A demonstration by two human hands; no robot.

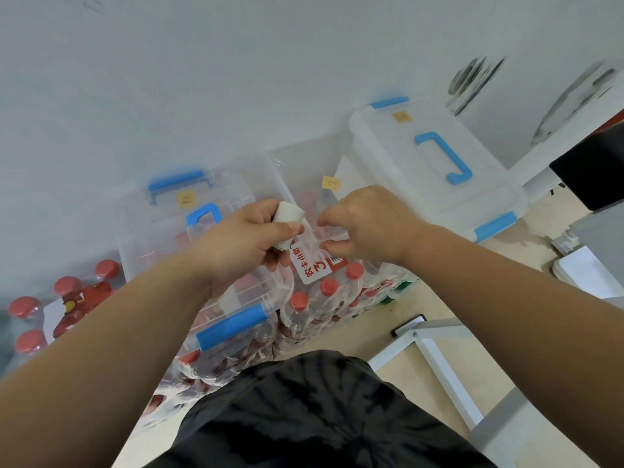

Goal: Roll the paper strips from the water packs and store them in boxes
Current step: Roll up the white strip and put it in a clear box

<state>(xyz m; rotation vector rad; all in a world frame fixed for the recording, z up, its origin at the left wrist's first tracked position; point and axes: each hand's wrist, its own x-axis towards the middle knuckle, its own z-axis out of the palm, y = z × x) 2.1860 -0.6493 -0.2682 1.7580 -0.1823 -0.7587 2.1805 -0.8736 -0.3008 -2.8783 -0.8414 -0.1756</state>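
A pale wall fills the upper half of the frame. Below it, clear plastic boxes with blue handles and clips stand in a row. A closed box [432, 184] sits at upper right. Another lidded box [152, 238] sits left of centre. Between them, behind the hands, is a third box [304, 167]; whether its lid is on cannot be told.

Shrink-wrapped water packs of red-capped bottles lie under and around the boxes. One pack [324, 298] is at centre and another [30, 319] is at the lower left edge.

Both bare forearms reach in from the bottom corners and meet mid-frame, over the centre pack. The left hand [243, 244] is curled round a pale paper roll [287, 221], with its thumb pressed on top. The right hand [368, 224], just beside it, has bent fingers. Its thumb and forefinger seem to pinch the free tail of the paper strip [320, 233], though blur makes this unsure. A red and white label [312, 265] shows on the pack below.

The rolling step looks to be in hand and nearly complete. The next move probably calls for winding in the last tail tightly, keeping the thumb on so that the roll does not spring open, then dropping it into a box.
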